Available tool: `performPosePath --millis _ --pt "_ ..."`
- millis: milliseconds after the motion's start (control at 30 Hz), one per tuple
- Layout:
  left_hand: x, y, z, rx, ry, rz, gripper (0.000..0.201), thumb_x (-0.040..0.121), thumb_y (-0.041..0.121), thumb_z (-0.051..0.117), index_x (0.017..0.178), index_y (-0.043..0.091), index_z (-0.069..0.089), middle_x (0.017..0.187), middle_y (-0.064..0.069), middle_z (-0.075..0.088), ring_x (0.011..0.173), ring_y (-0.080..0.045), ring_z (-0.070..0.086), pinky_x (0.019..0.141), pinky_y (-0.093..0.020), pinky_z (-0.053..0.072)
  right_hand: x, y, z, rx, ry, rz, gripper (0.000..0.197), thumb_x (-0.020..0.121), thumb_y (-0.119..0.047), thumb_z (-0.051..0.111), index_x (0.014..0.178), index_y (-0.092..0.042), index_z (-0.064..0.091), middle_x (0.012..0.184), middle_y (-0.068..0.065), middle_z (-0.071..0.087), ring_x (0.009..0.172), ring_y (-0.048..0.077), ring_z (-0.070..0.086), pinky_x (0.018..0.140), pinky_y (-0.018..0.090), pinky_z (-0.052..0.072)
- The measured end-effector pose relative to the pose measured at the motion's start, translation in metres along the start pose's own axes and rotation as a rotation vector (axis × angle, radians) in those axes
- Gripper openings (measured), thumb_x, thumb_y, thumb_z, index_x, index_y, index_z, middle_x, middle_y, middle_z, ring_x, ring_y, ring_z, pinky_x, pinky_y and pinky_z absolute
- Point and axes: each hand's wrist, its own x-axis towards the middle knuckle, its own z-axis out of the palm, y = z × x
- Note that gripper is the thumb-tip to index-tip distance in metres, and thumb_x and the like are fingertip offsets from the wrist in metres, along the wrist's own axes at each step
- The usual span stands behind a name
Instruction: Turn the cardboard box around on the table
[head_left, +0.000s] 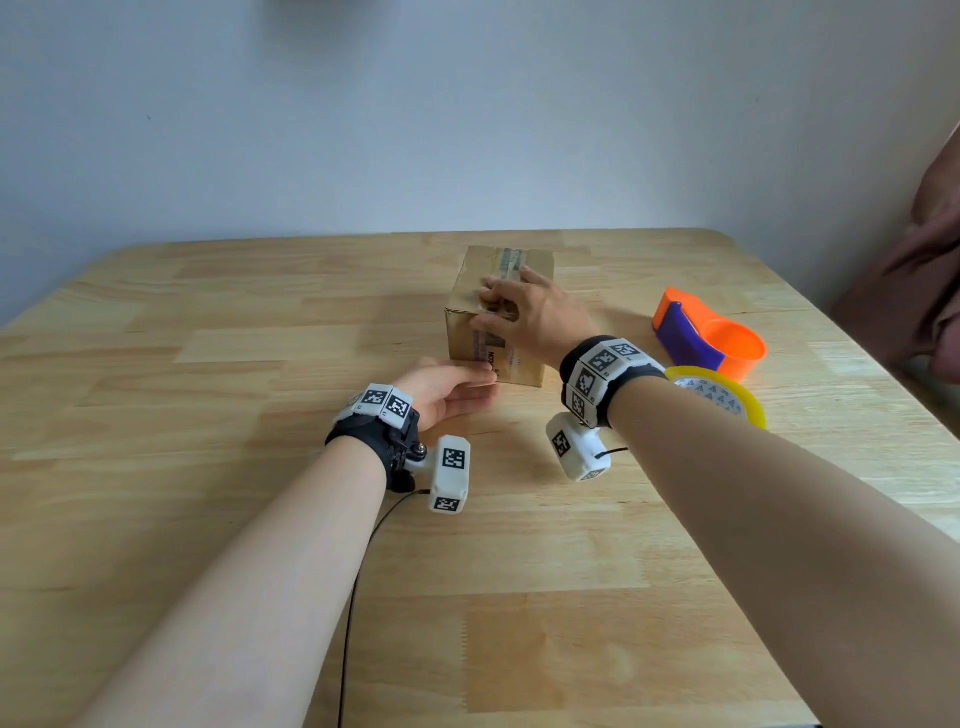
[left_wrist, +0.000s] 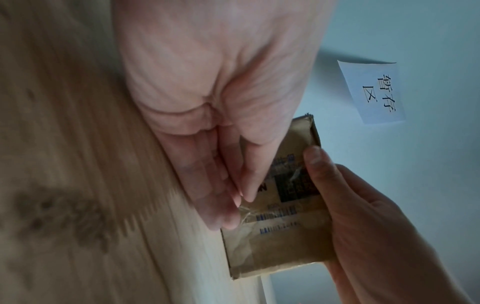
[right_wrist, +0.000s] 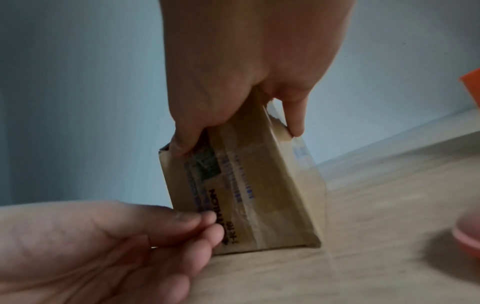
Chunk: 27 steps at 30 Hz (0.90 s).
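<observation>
Wooden table (head_left: 208, 467) under everything, pale planks, with a plain wall behind it. Going from the left: the left hand (head_left: 449, 387) lies low on the tabletop, palm turned up and inward, fingers mostly straight and close together. Its fingertips (left_wrist: 235, 205) touch the lower part of the near face of the cardboard box (head_left: 498, 358), right by the printed label and a bit of clear tape. From the right wrist view the thumb and first finger look like they're meeting at the label edge, but it's blurry, so I can't tell if they actually pinch anything.

So the box sits just past the left hand, roughly mid-table, standing on its base and well back from the near edge. It's got old tape across the top.

Next, the right hand (head_left: 524, 312) comes down on the box from above. It grips the top, thumb on the near face and the other fingers curled over the upper side.

Further right, near the right wrist, there's a roll of tape with a yellow rim (head_left: 727, 397), partly hidden by the arm. Just behind that sits an orange and purple tape dispenser (head_left: 706, 338), apart from the box.
</observation>
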Motion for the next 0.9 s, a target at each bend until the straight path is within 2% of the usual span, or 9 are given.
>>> performPosePath --millis 100,200,333,400,533,700,800,900 --pt "-0.001 0.001 0.0 -0.002 0.007 -0.005 0.022 0.087 -0.005 0.075 0.108 -0.006 0.071 0.088 -0.017 0.078 0.073 -0.024 0.079 0.063 -0.032 0.064 0.003 0.001 -0.001 0.018 -0.041 -0.04 0.07 0.082 -0.063 0.07 0.145 -0.038 0.053 0.154 0.001 0.049 0.147 0.026 0.039 0.104 0.047 0.048" --pt "-0.001 0.001 0.001 0.0 0.004 -0.001 0.025 0.088 -0.004 0.074 0.112 -0.01 0.069 0.09 -0.017 0.077 0.072 -0.023 0.078 0.065 -0.033 0.065 0.0 0.004 -0.003 -0.022 -0.056 -0.055 0.086 0.076 -0.052 0.082 0.152 -0.039 0.042 0.161 0.005 0.039 0.154 0.025 0.023 0.11 0.055 0.043" --pt "0.0 0.0 0.001 0.001 -0.018 0.003 0.016 0.09 -0.004 0.072 0.105 -0.006 0.071 0.089 -0.016 0.076 0.074 -0.023 0.077 0.072 -0.035 0.066 -0.003 0.004 -0.006 -0.069 -0.095 -0.1 0.101 0.072 -0.04 0.089 0.157 -0.033 0.035 0.16 0.002 0.041 0.156 0.022 0.014 0.115 0.056 0.037" --pt "0.0 0.0 0.0 -0.007 -0.017 0.0 0.015 0.09 -0.003 0.073 0.104 -0.007 0.07 0.089 -0.017 0.076 0.072 -0.024 0.078 0.071 -0.036 0.066 -0.002 0.009 -0.01 -0.039 -0.139 -0.12 0.1 0.075 -0.038 0.087 0.158 -0.034 0.032 0.163 -0.002 0.038 0.157 0.022 0.011 0.118 0.057 0.032" --pt "0.001 0.001 0.0 -0.005 -0.004 -0.008 0.018 0.089 -0.004 0.074 0.106 -0.01 0.07 0.09 -0.019 0.076 0.072 -0.025 0.078 0.066 -0.035 0.065 0.002 0.019 -0.018 0.018 -0.222 -0.205 0.071 0.094 -0.04 0.068 0.157 -0.036 0.035 0.167 -0.015 0.025 0.157 0.024 0.005 0.123 0.057 0.017" --pt "0.002 0.003 0.003 0.037 0.022 -0.03 0.018 0.089 0.001 0.076 0.105 -0.005 0.071 0.093 -0.017 0.078 0.075 -0.025 0.079 0.068 -0.035 0.065 0.006 0.02 -0.019 -0.024 -0.267 -0.253 0.091 0.085 -0.025 0.081 0.16 -0.034 0.031 0.169 -0.01 0.021 0.157 0.03 0.002 0.124 0.057 0.01" --pt "-0.001 0.007 0.011 0.118 0.01 -0.045 0.028 0.09 0.013 0.078 0.115 0.002 0.071 0.1 -0.011 0.081 0.085 -0.026 0.079 0.079 -0.04 0.065 0.0 0.022 -0.022 0.082 -0.192 -0.237 0.089 0.086 -0.037 0.078 0.16 -0.035 0.028 0.17 -0.006 0.015 0.158 0.026 0.003 0.121 0.059 0.012" --pt "-0.008 0.013 0.028 0.182 -0.035 -0.044 0.031 0.091 0.023 0.077 0.119 0.011 0.072 0.106 -0.004 0.081 0.089 -0.024 0.078 0.081 -0.04 0.063 -0.011 0.034 -0.027 0.207 -0.02 -0.209 0.066 0.097 -0.045 0.063 0.157 -0.026 0.04 0.168 0.0 0.025 0.156 0.024 0.016 0.122 0.052 0.018"
